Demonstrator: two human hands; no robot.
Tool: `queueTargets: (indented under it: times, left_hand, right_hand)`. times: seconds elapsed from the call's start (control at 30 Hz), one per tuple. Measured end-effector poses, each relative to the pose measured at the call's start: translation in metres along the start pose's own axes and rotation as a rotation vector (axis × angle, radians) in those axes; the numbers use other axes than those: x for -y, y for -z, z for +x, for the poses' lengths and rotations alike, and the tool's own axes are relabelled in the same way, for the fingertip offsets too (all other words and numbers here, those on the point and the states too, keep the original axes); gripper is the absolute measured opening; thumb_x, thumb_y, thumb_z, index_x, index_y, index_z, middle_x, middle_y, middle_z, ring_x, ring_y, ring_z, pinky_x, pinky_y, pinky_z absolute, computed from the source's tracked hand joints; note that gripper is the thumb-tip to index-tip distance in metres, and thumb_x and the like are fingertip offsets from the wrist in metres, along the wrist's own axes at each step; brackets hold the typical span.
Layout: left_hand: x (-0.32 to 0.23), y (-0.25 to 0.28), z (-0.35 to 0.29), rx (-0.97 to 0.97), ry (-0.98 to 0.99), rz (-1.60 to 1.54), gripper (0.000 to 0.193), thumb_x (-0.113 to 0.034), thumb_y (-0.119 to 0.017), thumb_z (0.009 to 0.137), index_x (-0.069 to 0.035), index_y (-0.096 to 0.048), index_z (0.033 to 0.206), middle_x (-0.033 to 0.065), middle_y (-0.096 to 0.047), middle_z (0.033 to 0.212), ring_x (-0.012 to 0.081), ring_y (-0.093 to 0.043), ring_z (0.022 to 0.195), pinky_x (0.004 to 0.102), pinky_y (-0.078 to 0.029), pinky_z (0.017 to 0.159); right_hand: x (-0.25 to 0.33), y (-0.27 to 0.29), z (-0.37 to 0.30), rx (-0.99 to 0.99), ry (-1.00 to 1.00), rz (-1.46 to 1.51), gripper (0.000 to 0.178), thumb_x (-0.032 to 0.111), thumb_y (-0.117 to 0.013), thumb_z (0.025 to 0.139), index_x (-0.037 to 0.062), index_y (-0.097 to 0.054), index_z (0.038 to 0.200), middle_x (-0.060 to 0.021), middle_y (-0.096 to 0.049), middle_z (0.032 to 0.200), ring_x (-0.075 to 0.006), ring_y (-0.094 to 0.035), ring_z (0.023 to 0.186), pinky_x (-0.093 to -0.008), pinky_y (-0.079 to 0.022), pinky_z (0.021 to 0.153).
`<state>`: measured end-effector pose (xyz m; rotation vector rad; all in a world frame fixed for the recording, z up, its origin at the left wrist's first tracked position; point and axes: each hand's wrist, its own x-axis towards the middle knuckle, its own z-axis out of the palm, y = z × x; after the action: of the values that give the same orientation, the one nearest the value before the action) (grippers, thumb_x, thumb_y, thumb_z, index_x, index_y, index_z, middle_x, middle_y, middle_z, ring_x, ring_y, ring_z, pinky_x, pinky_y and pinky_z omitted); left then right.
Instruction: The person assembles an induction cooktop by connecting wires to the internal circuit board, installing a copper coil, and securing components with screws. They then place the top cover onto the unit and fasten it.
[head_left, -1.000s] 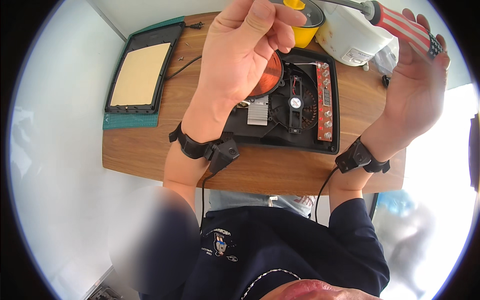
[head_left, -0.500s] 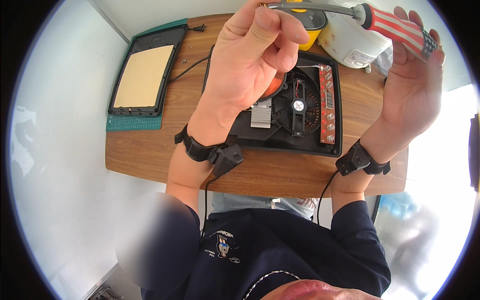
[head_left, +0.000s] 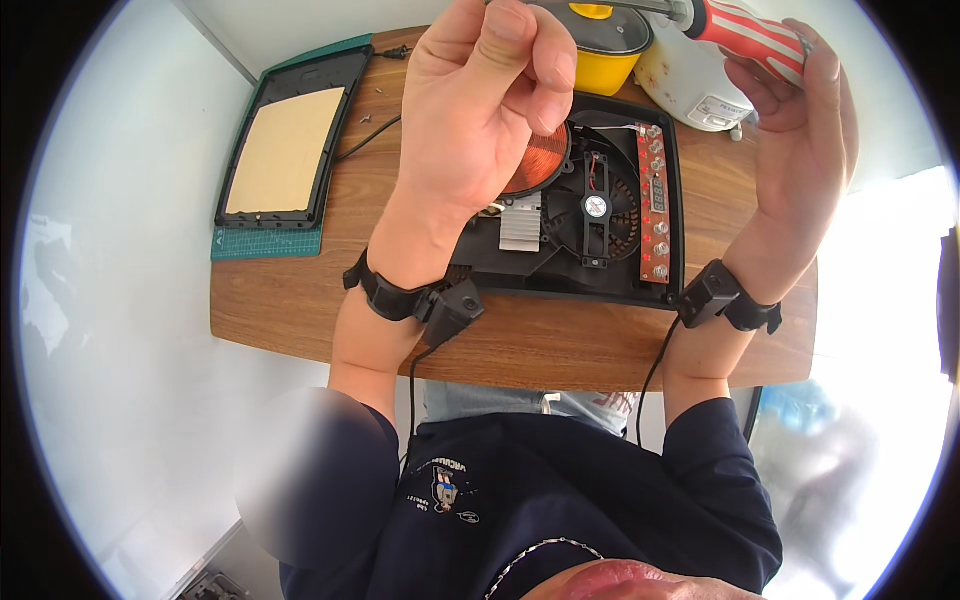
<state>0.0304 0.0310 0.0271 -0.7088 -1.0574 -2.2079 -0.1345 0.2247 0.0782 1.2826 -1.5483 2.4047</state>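
My right hand (head_left: 805,130) holds a screwdriver (head_left: 745,38) by its red-and-white striped handle, raised at the upper right. The metal shaft points left toward my left hand (head_left: 475,110), which is pinched at the upper edge of the view near the shaft's tip. What those fingertips hold is cut off by that edge. Below both hands lies an opened induction cooker base (head_left: 560,280), with a copper coil (head_left: 540,160), a silver heat sink (head_left: 520,224), a black fan (head_left: 597,208) and a red button board (head_left: 655,205). My left hand covers part of the coil and casing.
On the left, a black cover panel (head_left: 285,150) with a cream inner face lies on a green cutting mat (head_left: 270,243). A power cord (head_left: 370,137) runs toward the base. Behind stand a yellow pot (head_left: 605,72) and a white container (head_left: 690,85). Small screws (head_left: 366,118) lie on the wooden table (head_left: 290,320).
Both hands have shifted slightly left and upward, carrying the screwdriver with them. More of the copper coil and yellow pot shows now. The opened base has stayed in place.
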Motion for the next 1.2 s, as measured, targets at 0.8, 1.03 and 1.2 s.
queueTargets:
  times: [0.8, 1.03, 1.2]
  left_hand:
    - [-0.019, -0.011, 0.003, -0.172, 0.160, 0.420, 0.037, -0.015, -0.056, 0.108, 0.004, -0.051, 0.140, 0.0066, -0.064, 0.077, 0.0098, -0.055, 0.061, 0.0219, -0.046, 0.057]
    - [-0.059, 0.005, -0.003, -0.103, 0.451, 0.972, 0.012, -0.010, -0.066, 0.101, 0.000, -0.068, 0.107, 0.0024, -0.068, 0.084, 0.0088, -0.061, 0.072, 0.0222, -0.051, 0.068]
    - [-0.061, 0.037, -0.022, 0.234, 0.736, 1.307, 0.013, -0.011, -0.070, 0.097, -0.004, -0.073, 0.108, -0.0003, -0.069, 0.088, 0.0089, -0.063, 0.082, 0.0243, -0.051, 0.076]
  right_hand:
    - [-0.011, -0.052, -0.002, -0.172, -0.210, 0.292, 0.033, 0.036, -0.055, 0.109, 0.0043, -0.062, 0.113, -0.0112, -0.073, 0.098, -0.0176, -0.073, 0.082, -0.0258, -0.062, 0.072]
    - [-0.002, -0.041, -0.004, -0.153, -0.033, 0.006, 0.033, 0.037, -0.061, 0.105, 0.0062, -0.061, 0.116, -0.0092, -0.071, 0.096, -0.0169, -0.072, 0.082, -0.0253, -0.061, 0.072]
    - [0.013, -0.062, -0.016, -0.199, -0.075, -0.145, 0.040, 0.040, -0.061, 0.104, 0.0037, -0.059, 0.121, -0.0086, -0.069, 0.096, -0.0171, -0.071, 0.081, -0.0264, -0.061, 0.067]
